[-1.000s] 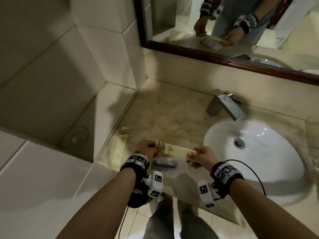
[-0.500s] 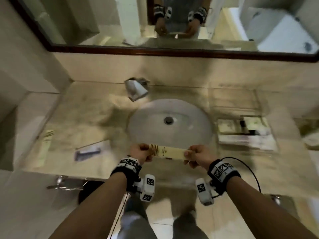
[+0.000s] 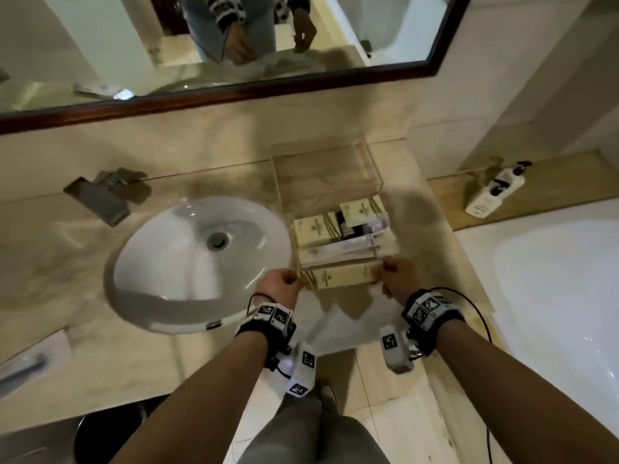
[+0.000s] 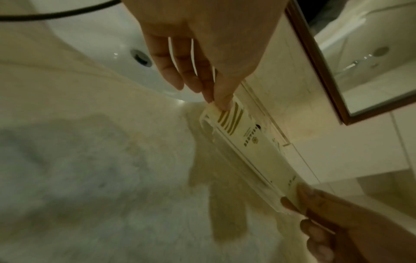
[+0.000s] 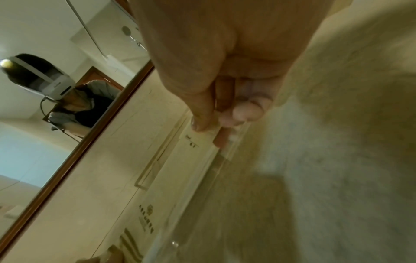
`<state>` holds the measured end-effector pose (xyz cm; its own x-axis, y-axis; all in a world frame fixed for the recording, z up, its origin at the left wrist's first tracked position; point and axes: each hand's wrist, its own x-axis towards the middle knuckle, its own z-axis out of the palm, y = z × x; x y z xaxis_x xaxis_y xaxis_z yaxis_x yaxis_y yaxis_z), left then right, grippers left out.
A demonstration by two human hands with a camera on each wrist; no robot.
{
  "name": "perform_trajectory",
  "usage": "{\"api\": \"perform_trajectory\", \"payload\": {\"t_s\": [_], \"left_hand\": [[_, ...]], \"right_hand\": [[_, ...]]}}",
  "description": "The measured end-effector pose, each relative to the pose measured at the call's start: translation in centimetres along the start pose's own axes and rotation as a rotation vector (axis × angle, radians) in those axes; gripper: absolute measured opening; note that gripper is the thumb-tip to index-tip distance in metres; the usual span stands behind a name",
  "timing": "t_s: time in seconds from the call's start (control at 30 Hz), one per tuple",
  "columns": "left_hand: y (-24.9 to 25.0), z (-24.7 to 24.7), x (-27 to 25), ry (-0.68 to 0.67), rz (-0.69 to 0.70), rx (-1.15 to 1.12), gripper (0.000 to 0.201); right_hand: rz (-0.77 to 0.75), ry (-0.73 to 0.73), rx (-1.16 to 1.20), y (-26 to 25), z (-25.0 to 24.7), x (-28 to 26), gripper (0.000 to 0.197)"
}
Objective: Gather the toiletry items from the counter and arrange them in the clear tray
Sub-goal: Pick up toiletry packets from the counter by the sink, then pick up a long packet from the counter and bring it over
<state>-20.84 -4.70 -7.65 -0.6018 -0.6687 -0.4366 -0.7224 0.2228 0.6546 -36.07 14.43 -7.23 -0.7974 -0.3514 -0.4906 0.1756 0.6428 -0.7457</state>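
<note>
Cream flat carton (image 3: 338, 278), gold-striped end, pinched by left hand (image 3: 281, 287), right hand (image 3: 397, 279) over clear tray (image 3: 371, 162).

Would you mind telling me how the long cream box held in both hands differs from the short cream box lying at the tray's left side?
The long cream box is gripped at its ends by the left hand and right hand at the clear tray's near edge; the short cream box lies untouched inside. The long cream box is much longer and narrower than the short cream box. Both show gold stripes and a printed logo.
</note>
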Motion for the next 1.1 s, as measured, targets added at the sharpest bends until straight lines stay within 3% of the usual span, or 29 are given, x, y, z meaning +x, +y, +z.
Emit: {"api": "perform_trajectory", "payload": {"t_s": [0.13, 0.2, 0.33, 0.53, 0.73, 0.9, 1.0, 1.1], "left_hand": [[2.3, 0.3, 2.9, 0.008, 0.101, 0.235, 0.027], [2.7, 0.3, 4.2, 0.014, 0.146, 0.41, 0.031], [2.8, 0.7, 5.5, 0.04, 0.233, 0.754, 0.029], [3.3, 1.6, 6.5, 0.004, 0.267, 0.894, 0.018], [2.9, 2.2, 6.7, -0.011, 0.251, 0.801, 0.018], [1.4, 1.1, 5.4, 0.0, 0.195, 0.422, 0.021], [-0.1, -1.0, 4.3, 0.078, 0.103, 0.288, 0.027], [-3.2, -4.6, 2.8, 0.168, -0.047, 0.189, 0.027]], "right_hand": [[-0.06, 0.104, -0.06, -0.8, -0.9, 2.9, 0.028], [-0.058, 0.105, -0.166, -1.4, -0.7, 4.2, 0.012], [-0.021, 0.063, -0.404, -1.7, -0.1, 5.9, 0.015], [-0.033, 0.038, -0.524, -2.2, 0.1, 6.5, 0.022], [-0.071, 0.114, -0.486, -2.1, 0.3, 5.7, 0.01], [0.0, 0.149, -0.329, -2.7, 0.2, 5.0, 0.018], [-0.084, 0.085, -0.321, -4.3, 1.7, 3.8, 0.019], [-0.236, -0.033, -0.284, -7.0, 6.4, 2.7, 0.021]]}}
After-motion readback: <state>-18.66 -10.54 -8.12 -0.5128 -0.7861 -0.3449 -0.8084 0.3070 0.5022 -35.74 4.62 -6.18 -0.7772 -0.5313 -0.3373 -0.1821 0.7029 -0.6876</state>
